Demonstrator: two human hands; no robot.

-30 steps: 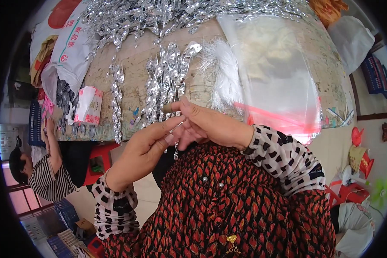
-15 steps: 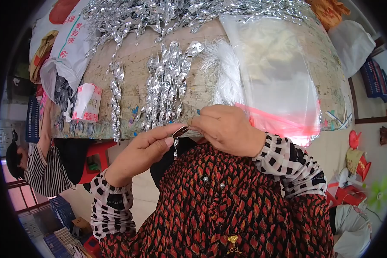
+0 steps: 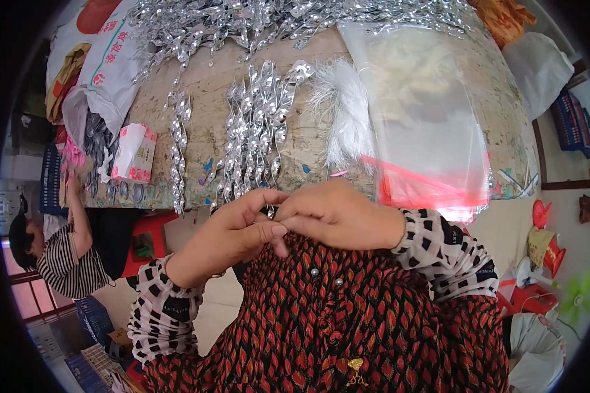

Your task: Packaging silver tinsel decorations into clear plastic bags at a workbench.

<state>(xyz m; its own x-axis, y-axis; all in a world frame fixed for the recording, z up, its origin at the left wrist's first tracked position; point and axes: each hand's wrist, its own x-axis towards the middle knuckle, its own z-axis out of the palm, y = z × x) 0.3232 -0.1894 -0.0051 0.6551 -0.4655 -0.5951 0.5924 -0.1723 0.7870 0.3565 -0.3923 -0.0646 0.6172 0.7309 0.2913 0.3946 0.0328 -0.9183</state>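
Note:
In front of my chest, by the table's near edge, my left hand (image 3: 233, 229) and my right hand (image 3: 337, 216) meet with their fingertips together. A small shiny bit of a silver twisted strip (image 3: 271, 211) shows between them, pinched in my left fingers; most of it is hidden. My right fingers are closed against my left thumb, and what they hold is covered. Just beyond lie several silver twisted strips (image 3: 255, 131) in a bunch. A hank of white thread (image 3: 351, 118) lies beyond my right hand, next to clear plastic bags (image 3: 426, 111) with a pink-red edge.
A large heap of silver twisted strips (image 3: 255, 26) covers the table's far side. More strips (image 3: 178, 154) lie at left, near a white and pink box (image 3: 134, 154) and a white sack (image 3: 108, 72). A person in a striped top (image 3: 75, 262) works at the left edge.
My hands have drawn closer together and the fingers have curled over. The silver piece that hung below my left fingers is now mostly hidden. My right hand has shifted slightly down, toward me.

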